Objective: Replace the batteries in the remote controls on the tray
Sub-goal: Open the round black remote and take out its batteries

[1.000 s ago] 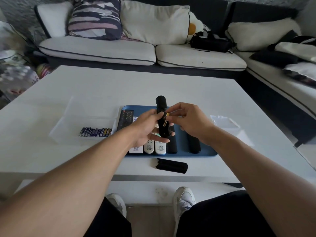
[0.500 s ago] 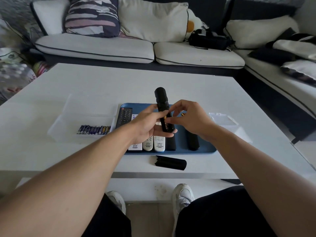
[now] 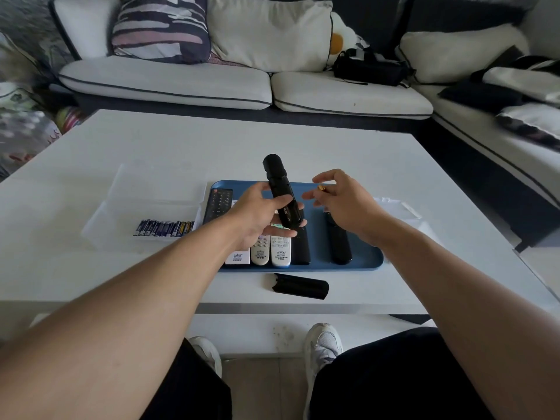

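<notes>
While the left hand [image 3: 257, 212] grips a black remote [image 3: 281, 192] upright above the tray [image 3: 363, 262], the right hand [image 3: 342, 201] pinches a gold-tipped battery [image 3: 322, 188] just right of it; spare batteries [image 3: 163, 228] lie far left

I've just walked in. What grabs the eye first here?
A left hand grips a long black remote control above a blue tray of remotes, while the right hand pinches a small gold-tipped battery beside it. A black battery cover lies on the white table in front of the tray.
</notes>
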`<state>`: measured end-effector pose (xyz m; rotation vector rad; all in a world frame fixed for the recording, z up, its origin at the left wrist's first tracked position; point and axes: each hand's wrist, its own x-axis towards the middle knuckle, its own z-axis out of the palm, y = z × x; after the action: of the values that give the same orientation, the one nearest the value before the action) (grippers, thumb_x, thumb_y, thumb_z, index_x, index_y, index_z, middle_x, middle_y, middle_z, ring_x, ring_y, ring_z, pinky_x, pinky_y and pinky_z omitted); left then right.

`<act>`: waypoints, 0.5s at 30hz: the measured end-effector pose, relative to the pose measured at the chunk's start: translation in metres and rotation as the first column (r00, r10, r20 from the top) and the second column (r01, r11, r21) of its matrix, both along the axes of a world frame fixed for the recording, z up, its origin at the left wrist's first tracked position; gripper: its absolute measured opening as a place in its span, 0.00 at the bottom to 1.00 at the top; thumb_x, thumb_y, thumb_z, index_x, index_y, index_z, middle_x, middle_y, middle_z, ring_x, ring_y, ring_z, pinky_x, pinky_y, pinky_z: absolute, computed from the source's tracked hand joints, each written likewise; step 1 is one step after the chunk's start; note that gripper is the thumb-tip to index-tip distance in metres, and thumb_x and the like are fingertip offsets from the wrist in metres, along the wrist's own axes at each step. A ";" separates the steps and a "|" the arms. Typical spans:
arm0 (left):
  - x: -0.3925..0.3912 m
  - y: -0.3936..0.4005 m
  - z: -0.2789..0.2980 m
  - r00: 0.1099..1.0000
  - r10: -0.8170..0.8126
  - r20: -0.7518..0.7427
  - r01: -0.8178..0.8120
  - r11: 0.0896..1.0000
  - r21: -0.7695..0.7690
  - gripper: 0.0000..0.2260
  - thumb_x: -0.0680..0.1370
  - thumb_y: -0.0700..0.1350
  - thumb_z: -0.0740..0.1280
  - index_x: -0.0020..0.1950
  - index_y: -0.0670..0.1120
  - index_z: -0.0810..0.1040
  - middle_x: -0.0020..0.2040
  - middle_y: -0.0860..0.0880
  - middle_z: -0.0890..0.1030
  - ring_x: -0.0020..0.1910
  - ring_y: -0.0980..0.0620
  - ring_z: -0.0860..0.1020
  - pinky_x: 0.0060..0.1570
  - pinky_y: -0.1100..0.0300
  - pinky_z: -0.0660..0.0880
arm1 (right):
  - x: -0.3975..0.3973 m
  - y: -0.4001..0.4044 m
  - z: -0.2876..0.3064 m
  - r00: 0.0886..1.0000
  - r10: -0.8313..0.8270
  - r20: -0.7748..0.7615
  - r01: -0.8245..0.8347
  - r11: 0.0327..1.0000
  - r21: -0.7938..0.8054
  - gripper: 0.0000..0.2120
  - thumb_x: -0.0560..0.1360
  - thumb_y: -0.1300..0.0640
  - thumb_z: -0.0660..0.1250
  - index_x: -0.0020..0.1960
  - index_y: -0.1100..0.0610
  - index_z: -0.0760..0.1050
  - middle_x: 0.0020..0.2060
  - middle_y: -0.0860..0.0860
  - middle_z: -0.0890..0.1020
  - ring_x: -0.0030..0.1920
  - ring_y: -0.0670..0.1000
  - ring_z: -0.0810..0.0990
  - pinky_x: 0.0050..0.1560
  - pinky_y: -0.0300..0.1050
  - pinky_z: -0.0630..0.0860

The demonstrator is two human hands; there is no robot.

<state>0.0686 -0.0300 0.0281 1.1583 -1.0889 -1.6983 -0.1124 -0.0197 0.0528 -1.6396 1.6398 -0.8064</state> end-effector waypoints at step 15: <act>0.001 -0.008 -0.003 0.989 0.132 -0.069 -0.137 0.988 -0.074 0.17 0.80 0.36 0.68 0.67 0.41 0.69 0.50 0.42 0.87 0.48 0.40 0.86 0.43 0.50 0.83 | 0.000 0.007 0.004 0.991 0.060 0.117 -0.032 0.972 -0.233 0.08 0.70 0.59 0.79 0.45 0.55 0.82 0.39 0.47 0.87 0.40 0.46 0.85 0.41 0.36 0.78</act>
<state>0.0694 -0.0379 0.0253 1.0950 -1.0066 -1.5640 -0.1126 -0.0126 0.0570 -1.7409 1.4605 -1.0865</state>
